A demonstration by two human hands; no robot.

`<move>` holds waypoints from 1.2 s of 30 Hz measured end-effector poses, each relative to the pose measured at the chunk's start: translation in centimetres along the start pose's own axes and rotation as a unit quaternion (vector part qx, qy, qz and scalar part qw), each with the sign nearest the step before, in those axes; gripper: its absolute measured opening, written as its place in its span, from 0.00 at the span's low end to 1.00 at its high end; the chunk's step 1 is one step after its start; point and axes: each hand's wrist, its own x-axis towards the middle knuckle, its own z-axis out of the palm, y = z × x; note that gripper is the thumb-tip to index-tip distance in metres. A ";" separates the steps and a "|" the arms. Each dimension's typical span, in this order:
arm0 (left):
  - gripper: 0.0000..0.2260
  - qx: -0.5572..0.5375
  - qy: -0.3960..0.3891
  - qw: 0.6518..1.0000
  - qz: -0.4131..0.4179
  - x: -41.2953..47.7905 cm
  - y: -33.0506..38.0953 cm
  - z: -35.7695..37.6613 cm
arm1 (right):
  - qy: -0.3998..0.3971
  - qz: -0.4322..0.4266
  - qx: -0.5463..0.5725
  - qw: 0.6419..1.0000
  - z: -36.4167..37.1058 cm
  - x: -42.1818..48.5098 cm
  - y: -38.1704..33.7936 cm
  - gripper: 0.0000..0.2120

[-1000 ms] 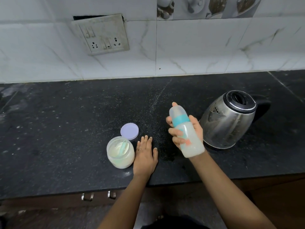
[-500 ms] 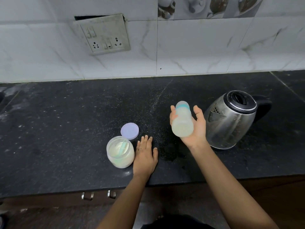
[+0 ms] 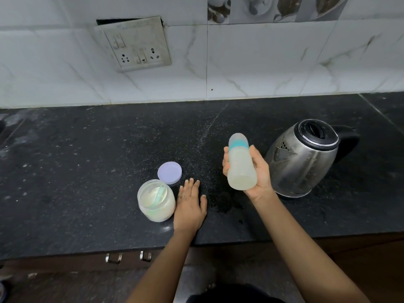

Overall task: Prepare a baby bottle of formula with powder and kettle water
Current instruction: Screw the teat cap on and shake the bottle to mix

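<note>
The right hand grips the capped bottle tilted, cap pointing away toward the wall, base toward the camera; the left hand lies flat on the surface

left hand: bare, thin ring on one finger, short nails
right hand: bare
left forearm: bare
right forearm: bare
clothing: dark garment at bottom edge, mostly cut off, detail unclear

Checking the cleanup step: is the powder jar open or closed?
Open. The powder jar has no lid on; its purple lid lies flat on the counter just behind it, and a scoop shows inside.
</note>
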 end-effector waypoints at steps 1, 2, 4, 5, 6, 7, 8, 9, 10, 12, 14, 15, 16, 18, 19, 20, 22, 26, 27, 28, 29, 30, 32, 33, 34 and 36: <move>0.21 0.002 0.000 1.000 -0.001 0.0 0.0 0.0 | -0.004 0.008 -0.006 1.000 0.1 0.1 -0.1 0.37; 0.22 0.003 0.000 1.000 -0.001 0.0 0.0 0.0 | -0.002 0.013 0.009 1.000 0.3 0.2 -0.1 0.35; 0.22 0.010 -0.001 1.000 0.001 0.0 -0.1 0.1 | 0.022 0.015 0.082 0.996 0.4 0.3 -0.1 0.32; 0.22 0.014 -0.001 1.000 0.002 0.0 -0.1 0.2 | 0.036 0.011 0.116 0.992 0.3 0.2 -0.1 0.31; 0.22 0.017 -0.001 1.000 0.003 0.0 -0.1 0.2 | 0.041 0.011 0.135 0.990 0.0 0.1 -0.3 0.33; 0.22 0.019 -0.001 1.000 0.003 0.0 -0.1 0.2 | 0.036 0.019 0.130 0.991 -0.2 -0.2 -0.5 0.35; 0.22 0.020 -0.001 1.000 0.002 0.0 -0.1 0.3 | 0.020 0.034 0.100 0.994 -0.3 -0.6 -0.6 0.36; 0.22 0.020 0.001 1.000 0.002 0.0 -0.1 0.3 | -0.006 0.051 0.061 0.997 -0.3 -0.9 -0.5 0.38; 0.22 0.021 0.002 1.000 0.002 0.0 -0.1 0.3 | -0.033 0.066 0.036 0.997 -0.3 -1.0 -0.5 0.39; 0.22 0.022 0.002 1.000 0.003 0.0 -0.1 0.4 | -0.069 0.081 0.068 0.992 0.2 -1.1 -0.3 0.39; 0.22 0.025 0.004 1.000 0.002 0.0 -0.1 0.4 | -0.034 0.038 0.154 0.987 0.3 -0.7 0.0 0.41; 0.22 0.028 0.004 1.000 0.001 0.1 -0.1 0.5 | -0.014 0.010 0.181 0.983 -0.1 -0.5 0.1 0.42; 0.22 0.029 0.004 1.000 0.001 0.1 -0.1 0.5 | -0.015 0.004 0.186 0.982 -0.4 -0.5 0.1 0.43; 0.22 0.035 0.006 0.999 0.001 0.1 -0.1 0.6 | -0.060 0.031 0.116 0.991 -0.6 -0.7 0.2 0.44; 0.22 0.039 0.006 0.999 0.002 0.1 -0.1 0.7 | -0.067 0.031 0.077 0.994 -0.3 -0.7 0.3 0.43; 0.22 0.043 0.004 0.999 0.001 0.1 -0.1 0.7 | -0.060 0.022 0.061 0.996 -0.1 -0.7 0.2 0.44; 0.22 0.044 0.003 0.999 -0.001 0.1 -0.2 0.8 | -0.022 -0.012 0.072 0.997 -0.6 -0.4 0.2 0.47; 0.22 0.047 0.003 0.999 -0.002 0.1 -0.2 0.9 | -0.085 0.003 0.042 0.996 -1.1 -0.8 0.4 0.45; 0.22 0.046 0.003 0.999 -0.002 0.2 -0.2 0.9 | -0.084 -0.001 0.034 0.996 -0.6 -0.8 0.4 0.45; 0.22 0.044 0.002 0.999 -0.002 0.1 -0.2 0.9 | -0.076 -0.009 0.048 0.996 -0.4 -0.5 0.4 0.47; 0.22 0.043 0.000 0.999 -0.003 0.1 -0.2 0.8 | -0.053 -0.025 0.061 0.996 -0.4 -0.2 0.3 0.48; 0.22 0.041 0.000 0.999 -0.003 0.1 -0.2 0.8 | -0.036 -0.037 0.067 0.996 -0.6 -0.1 0.2 0.48; 0.22 0.032 -0.001 0.999 -0.001 0.1 -0.1 0.7 | -0.071 -0.012 0.048 0.996 -0.5 0.0 0.0 0.49; 0.22 0.027 0.000 1.000 -0.001 0.2 -0.1 0.6 | -0.090 -0.004 0.019 0.996 -0.2 -0.2 0.1 0.50; 0.22 0.023 0.002 1.000 -0.001 0.2 -0.1 0.5 | -0.092 -0.011 -0.007 0.996 0.0 -0.2 0.1 0.51; 0.22 0.019 0.000 1.000 -0.002 0.2 -0.1 0.5 | -0.078 -0.029 0.000 0.997 0.2 0.4 0.1 0.55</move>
